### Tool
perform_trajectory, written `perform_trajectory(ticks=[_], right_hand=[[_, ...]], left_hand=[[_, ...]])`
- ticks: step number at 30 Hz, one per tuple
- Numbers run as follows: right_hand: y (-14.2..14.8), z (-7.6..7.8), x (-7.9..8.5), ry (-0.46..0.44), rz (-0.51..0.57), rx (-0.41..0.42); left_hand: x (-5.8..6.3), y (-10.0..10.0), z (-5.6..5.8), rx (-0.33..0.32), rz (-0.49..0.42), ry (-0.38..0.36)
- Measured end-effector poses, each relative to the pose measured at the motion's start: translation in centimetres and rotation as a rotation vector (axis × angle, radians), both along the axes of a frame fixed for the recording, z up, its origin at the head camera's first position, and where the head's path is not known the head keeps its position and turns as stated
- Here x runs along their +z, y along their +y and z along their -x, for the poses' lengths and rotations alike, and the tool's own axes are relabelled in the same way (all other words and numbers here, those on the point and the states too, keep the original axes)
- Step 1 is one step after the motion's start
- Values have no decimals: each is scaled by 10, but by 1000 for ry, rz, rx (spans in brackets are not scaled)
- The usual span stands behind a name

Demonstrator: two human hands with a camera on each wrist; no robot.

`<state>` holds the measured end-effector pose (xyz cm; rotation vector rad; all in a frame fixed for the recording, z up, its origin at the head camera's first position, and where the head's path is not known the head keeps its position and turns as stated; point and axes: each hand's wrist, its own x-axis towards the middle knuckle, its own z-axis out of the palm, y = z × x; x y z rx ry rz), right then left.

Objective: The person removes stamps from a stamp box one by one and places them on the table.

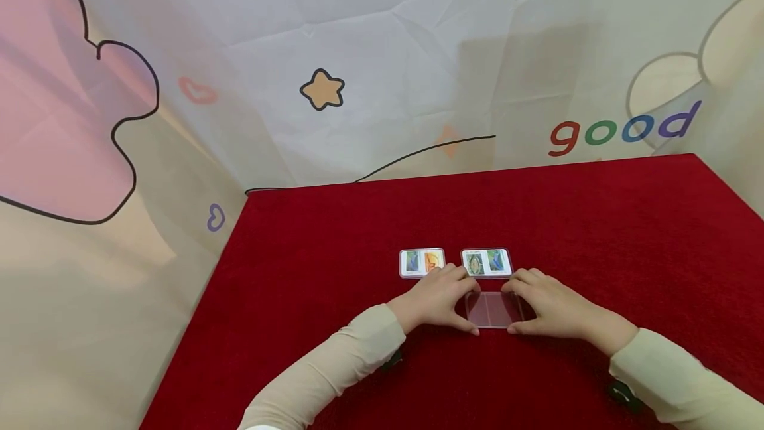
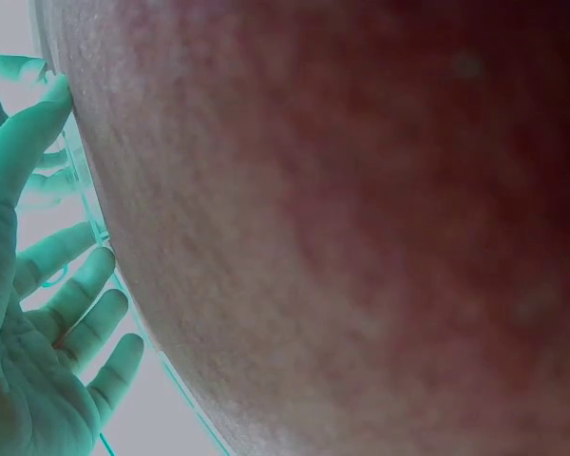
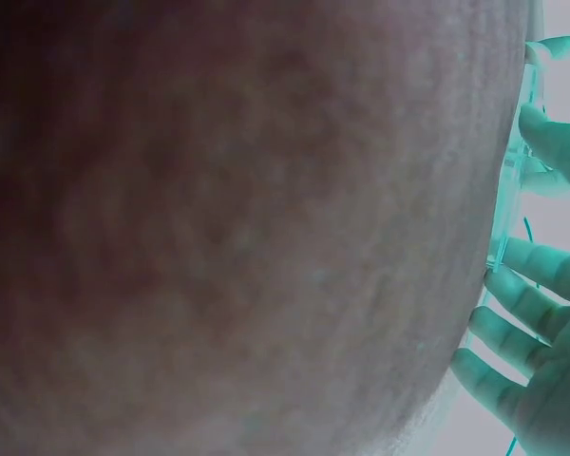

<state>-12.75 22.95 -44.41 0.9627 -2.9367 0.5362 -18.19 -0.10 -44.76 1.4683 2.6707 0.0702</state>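
Observation:
A clear, shallow rectangular plastic case (image 1: 494,310) lies flat, with a line down its middle; the red cloth shows through it. My left hand (image 1: 438,294) holds its left end, thumb at the near corner and fingers at the far one. At the right end my right hand (image 1: 552,304) grips it the same way. Just beyond are two similar cases with pictures: the left case (image 1: 413,261) has a blue-green and an orange picture, the right case (image 1: 497,260) two greenish-blue ones. Left fingers partly cover both cases' near edges. Both wrist views catch the hands and the clear edge only at one side.
Red cloth covers the table (image 1: 334,237), whose far edge meets a pale printed backdrop (image 1: 406,71) with a star and the word "good". Dark wrist-worn devices show under both cream sleeves (image 1: 334,363).

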Motion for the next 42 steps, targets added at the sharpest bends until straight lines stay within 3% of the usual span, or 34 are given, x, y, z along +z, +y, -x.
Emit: perform_trajectory(ticks=[13,21,32,42], right_hand=[[1,-2,0,-34,10,-44],[0,-2,5,17,8,-55],[-1,6,8,119,23,-86],[-2,16,10,122,45,-141]], left_hand=[[1,-1,0,11,-1,-7],[6,-6,1,62,-53,3],[14,-2,11,95,-128,93],[15,3,25,160,-137,49]])
